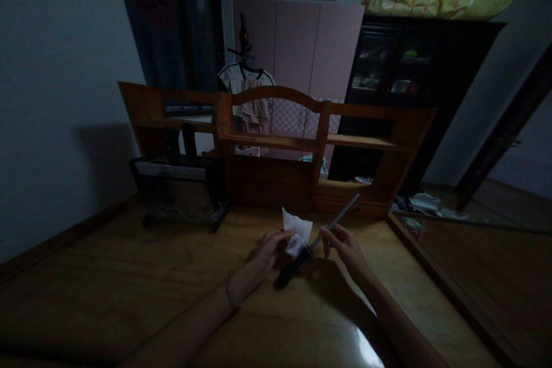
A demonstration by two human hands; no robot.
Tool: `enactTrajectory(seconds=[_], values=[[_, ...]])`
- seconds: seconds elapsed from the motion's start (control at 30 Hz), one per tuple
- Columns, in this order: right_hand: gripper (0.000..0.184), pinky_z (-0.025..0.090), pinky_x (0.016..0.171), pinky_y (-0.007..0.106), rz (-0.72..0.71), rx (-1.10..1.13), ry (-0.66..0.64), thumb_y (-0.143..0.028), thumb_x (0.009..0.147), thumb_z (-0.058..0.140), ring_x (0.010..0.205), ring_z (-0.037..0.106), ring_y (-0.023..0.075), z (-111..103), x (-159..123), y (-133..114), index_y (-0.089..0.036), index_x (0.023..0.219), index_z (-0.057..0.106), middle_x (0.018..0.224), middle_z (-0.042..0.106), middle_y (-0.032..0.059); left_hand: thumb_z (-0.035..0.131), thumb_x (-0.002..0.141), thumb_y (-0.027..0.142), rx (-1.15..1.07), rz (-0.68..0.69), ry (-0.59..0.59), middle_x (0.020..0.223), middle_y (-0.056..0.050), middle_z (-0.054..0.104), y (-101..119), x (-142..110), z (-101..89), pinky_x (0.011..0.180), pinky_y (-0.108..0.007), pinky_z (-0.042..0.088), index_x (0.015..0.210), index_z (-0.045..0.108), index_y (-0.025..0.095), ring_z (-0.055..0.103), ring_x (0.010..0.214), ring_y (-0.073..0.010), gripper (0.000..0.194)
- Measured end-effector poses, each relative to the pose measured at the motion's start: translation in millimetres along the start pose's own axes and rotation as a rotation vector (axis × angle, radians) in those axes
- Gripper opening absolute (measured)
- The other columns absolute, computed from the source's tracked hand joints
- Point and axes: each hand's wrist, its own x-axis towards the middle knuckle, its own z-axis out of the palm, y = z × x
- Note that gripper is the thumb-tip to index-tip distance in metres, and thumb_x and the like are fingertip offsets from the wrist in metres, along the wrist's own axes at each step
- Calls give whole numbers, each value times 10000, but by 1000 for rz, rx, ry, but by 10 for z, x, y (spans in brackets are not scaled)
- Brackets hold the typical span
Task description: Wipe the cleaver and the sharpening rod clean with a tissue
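Note:
Over a wooden desk (pixel 129 282), my left hand (pixel 271 246) is closed on a white tissue (pixel 296 231), which is pressed against a long tool near where its black handle (pixel 292 269) meets the metal rod (pixel 340 214). The tool looks like a sharpening steel and slants up to the right. My right hand (pixel 342 243) pinches the rod a little above the handle. A bracelet sits on my left wrist. The room is dim.
A wooden shelf unit (pixel 319 144) stands along the desk's back edge. A dark knife block or rack (pixel 179 184) is at the back left. Beyond are a pink wardrobe (pixel 297 46), a dark cabinet (pixel 401 69), and clutter on the floor (pixel 425 204) to the right.

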Motion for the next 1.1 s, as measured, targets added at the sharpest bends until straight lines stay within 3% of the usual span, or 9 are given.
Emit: enactTrajectory(seconds=[0.1,0.2,0.4,0.7,1.1], values=[[288,416,510,247,-10,7,16,-426,824,598,500,502,110,14,5,17,-178,688,542,560,512,-30,760,639,324,-37,-76,-56,863,-69,664,-86,118,12,682,-260,456,820,705,159,595,790,-188,251],[264,422,491,250,0,51,-14,-435,837,577,493,522,115,33,-4,30,-183,764,544,594,542,-24,729,681,420,-69,-196,-157,730,-83,654,-179,234,47,578,-268,437,792,702,103,576,590,-161,337],[275,426,447,251,20,66,-49,-466,842,555,451,540,132,78,-17,16,-194,818,520,542,567,-27,773,651,404,24,-191,-262,783,-95,680,-278,245,73,592,-236,403,860,731,91,577,613,-140,379],[307,439,477,248,0,36,-41,-490,826,567,491,556,131,66,-25,37,-183,815,551,570,571,-19,787,590,459,129,-200,-174,601,-68,638,-193,214,92,469,-233,314,745,746,76,486,466,-109,415],[284,430,460,243,20,79,-61,-460,817,593,493,542,119,53,-10,30,-179,790,560,619,573,-17,798,590,404,72,-212,-97,673,-78,675,-310,275,41,513,-235,370,814,739,74,551,518,-133,402]])
